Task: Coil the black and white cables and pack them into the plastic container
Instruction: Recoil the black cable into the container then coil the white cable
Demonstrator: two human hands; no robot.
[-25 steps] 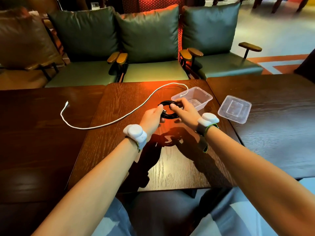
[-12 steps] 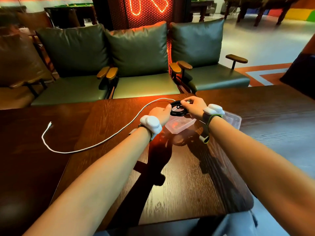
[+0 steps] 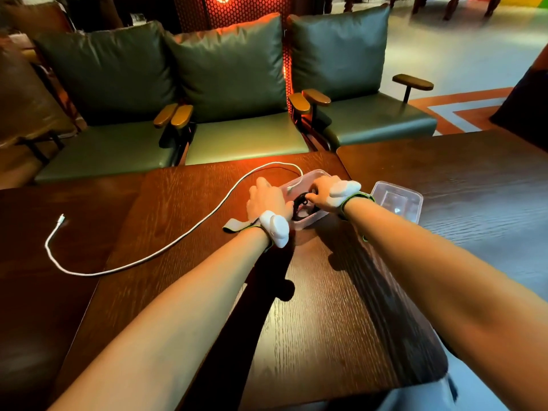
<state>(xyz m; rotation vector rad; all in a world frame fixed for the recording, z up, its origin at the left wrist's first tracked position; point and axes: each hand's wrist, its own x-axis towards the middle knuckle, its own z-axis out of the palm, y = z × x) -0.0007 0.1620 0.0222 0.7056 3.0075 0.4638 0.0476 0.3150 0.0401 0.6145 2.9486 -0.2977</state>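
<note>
Head view shows the coiled black cable (image 3: 302, 204) sitting down inside the clear plastic container (image 3: 318, 175), with both hands on it. It looks light and limp, a loop that will want to spring open once let go, so it is best held across several turns at once and pressed flat to the bottom, not lifted by a single strand. The right hand (image 3: 324, 191) has its fingers (image 3: 311, 197) pinched narrow on the near-right part of the coil; the left hand (image 3: 267, 200) lies at the container's left wall with its thumb side against the coil, but its fingertips are hidden, so I cannot tell whether they are closed on the cable or only steadying the tub. The container is thin and probably slides easily on the polished worktop (image 3: 311, 307), which argues for keeping one hand on its wall. The white cable (image 3: 166, 247) is not yet coiled: one end hangs over the container's far rim and into it, the rest runs in a long loose curve leftward across the worktop to a plug (image 3: 61, 218) well apart from the hands. It looks equally soft and light, and my guess is it coils most easily when taken near one end and gathered in loops. A clear lid (image 3: 397, 200) rests just right of the container, beyond the right wrist. Green armchairs (image 3: 237, 84) stand behind the worktop.
</note>
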